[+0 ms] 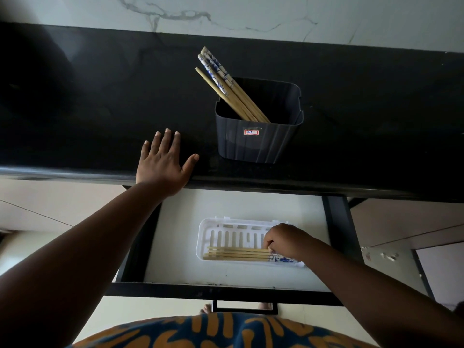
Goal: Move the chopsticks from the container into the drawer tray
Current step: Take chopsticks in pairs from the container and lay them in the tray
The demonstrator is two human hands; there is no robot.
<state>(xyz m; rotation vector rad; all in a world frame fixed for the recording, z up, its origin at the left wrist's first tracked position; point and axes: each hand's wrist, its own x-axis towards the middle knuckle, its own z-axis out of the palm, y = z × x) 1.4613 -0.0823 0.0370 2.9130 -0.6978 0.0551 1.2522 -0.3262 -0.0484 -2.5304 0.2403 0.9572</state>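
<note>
A dark grey container [258,139] stands on the black counter and holds several bamboo chopsticks [227,89] with blue-and-white tops, leaning to the upper left. Below, the drawer is pulled out and a white slotted tray [226,234] lies inside it. Several chopsticks [238,254] lie flat along the tray's near side. My right hand [286,241] rests over their patterned ends, fingers curled on them. My left hand [163,164] lies flat and spread on the counter edge, left of the container.
The black counter [100,109] runs across the view with a marbled wall behind. The drawer's black frame [226,292] and handle [244,306] are near my body. Pale floor tiles show on both sides.
</note>
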